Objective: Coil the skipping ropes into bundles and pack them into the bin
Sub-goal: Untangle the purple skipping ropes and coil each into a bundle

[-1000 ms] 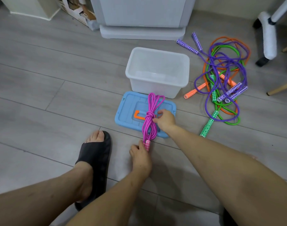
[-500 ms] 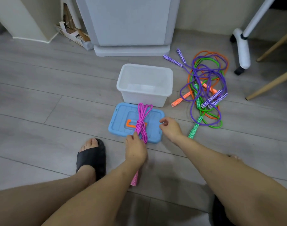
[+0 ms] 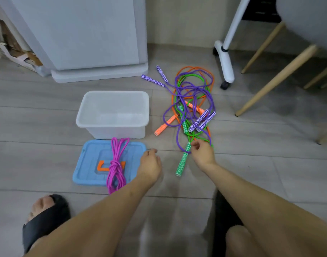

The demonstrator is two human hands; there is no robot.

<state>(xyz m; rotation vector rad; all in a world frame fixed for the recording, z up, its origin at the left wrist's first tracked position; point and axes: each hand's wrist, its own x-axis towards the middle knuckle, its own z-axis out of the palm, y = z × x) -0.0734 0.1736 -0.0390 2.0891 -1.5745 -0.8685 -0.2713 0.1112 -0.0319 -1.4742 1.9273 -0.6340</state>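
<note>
A coiled and knotted pink rope bundle (image 3: pixel 116 164) lies on the blue bin lid (image 3: pixel 90 164) on the floor. Behind it stands the white bin (image 3: pixel 112 123) with nothing visible in it. To the right, a loose tangle of purple, green and orange ropes (image 3: pixel 192 101) sprawls on the floor. My right hand (image 3: pixel 201 153) hovers over the near end of that tangle, fingers curled beside the green handle (image 3: pixel 182 162), holding nothing. My left hand (image 3: pixel 149 164) is just right of the lid, fingers apart and holding nothing.
A grey appliance base (image 3: pixel 99 75) stands behind the bin. A white wheeled stand (image 3: pixel 225 62) and wooden chair legs (image 3: pixel 274 80) are at the back right. My foot in a black slipper (image 3: pixel 45 217) is at the lower left.
My left hand let go of the pink bundle, which now rests on the lid, and moved right. My right hand reached right to the near end of the tangle. The view tilted up.
</note>
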